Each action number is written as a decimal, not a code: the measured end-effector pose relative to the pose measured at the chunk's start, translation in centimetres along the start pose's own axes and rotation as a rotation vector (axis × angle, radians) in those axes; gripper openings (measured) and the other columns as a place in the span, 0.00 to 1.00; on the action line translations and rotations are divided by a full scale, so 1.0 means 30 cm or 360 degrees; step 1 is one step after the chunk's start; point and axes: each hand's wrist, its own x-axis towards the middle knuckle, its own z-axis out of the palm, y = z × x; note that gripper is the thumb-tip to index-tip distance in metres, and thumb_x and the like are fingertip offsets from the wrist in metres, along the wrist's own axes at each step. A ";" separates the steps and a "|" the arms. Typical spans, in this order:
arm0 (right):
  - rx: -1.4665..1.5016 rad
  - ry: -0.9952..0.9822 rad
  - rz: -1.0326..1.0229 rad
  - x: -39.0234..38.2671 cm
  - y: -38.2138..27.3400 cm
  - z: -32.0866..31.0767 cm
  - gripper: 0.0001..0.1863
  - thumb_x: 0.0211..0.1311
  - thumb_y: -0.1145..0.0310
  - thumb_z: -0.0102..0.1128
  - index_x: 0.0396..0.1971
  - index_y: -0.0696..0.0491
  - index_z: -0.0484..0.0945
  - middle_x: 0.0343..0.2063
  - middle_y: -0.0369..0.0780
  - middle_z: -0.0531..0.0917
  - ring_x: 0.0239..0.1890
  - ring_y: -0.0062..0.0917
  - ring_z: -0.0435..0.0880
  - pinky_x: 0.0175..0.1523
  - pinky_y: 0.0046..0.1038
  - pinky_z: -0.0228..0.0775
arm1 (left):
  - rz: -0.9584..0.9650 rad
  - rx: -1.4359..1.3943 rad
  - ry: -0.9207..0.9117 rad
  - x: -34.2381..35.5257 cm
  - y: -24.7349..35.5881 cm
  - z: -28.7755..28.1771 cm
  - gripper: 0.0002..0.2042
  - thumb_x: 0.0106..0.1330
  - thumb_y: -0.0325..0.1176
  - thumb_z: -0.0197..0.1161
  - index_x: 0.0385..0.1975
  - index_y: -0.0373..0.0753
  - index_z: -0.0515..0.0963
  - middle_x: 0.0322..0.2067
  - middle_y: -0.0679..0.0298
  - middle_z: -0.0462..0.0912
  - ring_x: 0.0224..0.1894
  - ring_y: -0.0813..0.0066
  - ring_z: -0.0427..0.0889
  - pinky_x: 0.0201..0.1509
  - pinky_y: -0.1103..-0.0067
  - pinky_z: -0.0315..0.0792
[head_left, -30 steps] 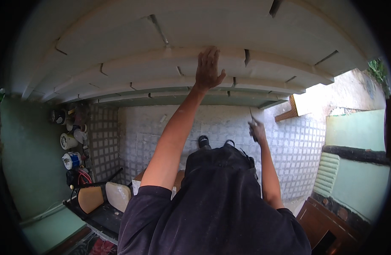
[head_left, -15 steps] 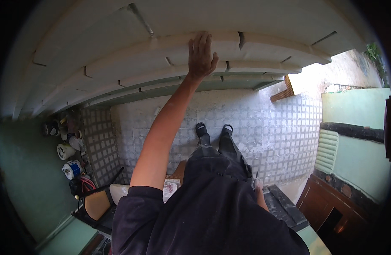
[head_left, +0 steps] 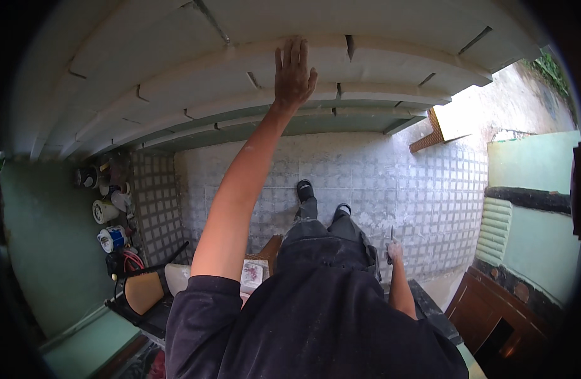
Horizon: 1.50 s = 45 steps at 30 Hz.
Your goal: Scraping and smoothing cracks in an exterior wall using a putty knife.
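Off-white bands step down the slotted wall (head_left: 397, 69), short dark gaps cutting across them, with greenish strips showing between the lower ones. We have our left hand (head_left: 295, 74) against that wall, near the middle of its length, palm toward a projecting band. Its fingers are stretched straight and close together, and the thumb stands off to the right.

Our right hand (head_left: 396, 250) is well apart from the wall, on our side of it. It is closed around a slim tool (head_left: 392, 235) whose thin blade points toward the wall; we cannot tell its exact kind at this size.

Gridded floor (head_left: 429, 202) runs from the foot of the wall toward us, and our dark shoes (head_left: 305, 191) face the wall, the left one nearer to it. Just below the wall's left end we see a pale bucket (head_left: 103, 211), then, farther from the wall, a blue-and-white bucket (head_left: 112, 239), a red coil (head_left: 134, 260) and a black chair with a tan pad (head_left: 144, 292).

Beside the wall's right end is a brown woven piece (head_left: 429, 136), and greenery (head_left: 548, 77) shows beyond that end. Across the floor from the wall, toward the right, we have a brown wooden panel (head_left: 486, 303) near a pale green side wall (head_left: 549, 246).
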 end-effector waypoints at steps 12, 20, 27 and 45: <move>0.0213 -0.0577 -0.0357 0.454 -0.374 0.133 0.27 0.61 0.64 0.54 0.60 0.55 0.70 0.25 0.45 0.80 0.20 0.27 0.81 0.26 0.30 0.77 | -0.0241 0.0275 -0.0109 -0.047 0.092 0.011 0.41 0.54 0.34 0.62 0.69 0.31 0.50 0.69 0.47 0.51 0.72 0.47 0.50 0.72 0.53 0.48; 0.0597 -0.0623 -0.0896 0.302 -1.237 0.175 0.29 0.66 0.67 0.53 0.67 0.46 0.64 0.26 0.35 0.73 0.19 0.19 0.75 0.24 0.23 0.73 | -0.0592 0.0122 -0.0961 -0.485 -0.028 0.264 0.42 0.56 0.32 0.61 0.70 0.30 0.46 0.71 0.45 0.47 0.73 0.46 0.46 0.73 0.56 0.48; 0.0450 -0.0236 -0.1164 0.398 -1.486 0.297 0.29 0.63 0.65 0.52 0.66 0.48 0.65 0.22 0.40 0.76 0.18 0.23 0.74 0.28 0.29 0.70 | -0.0644 0.0199 -0.0915 -0.485 -0.092 0.425 0.44 0.53 0.34 0.64 0.69 0.29 0.48 0.71 0.46 0.45 0.73 0.47 0.45 0.72 0.56 0.48; 0.0627 0.0051 -0.1249 0.421 -1.613 0.394 0.28 0.61 0.63 0.53 0.64 0.47 0.68 0.17 0.36 0.68 0.19 0.19 0.66 0.26 0.27 0.64 | -0.0715 0.0229 -0.1079 -0.487 -0.092 0.400 0.50 0.44 0.34 0.65 0.70 0.32 0.46 0.72 0.47 0.40 0.74 0.46 0.41 0.72 0.52 0.49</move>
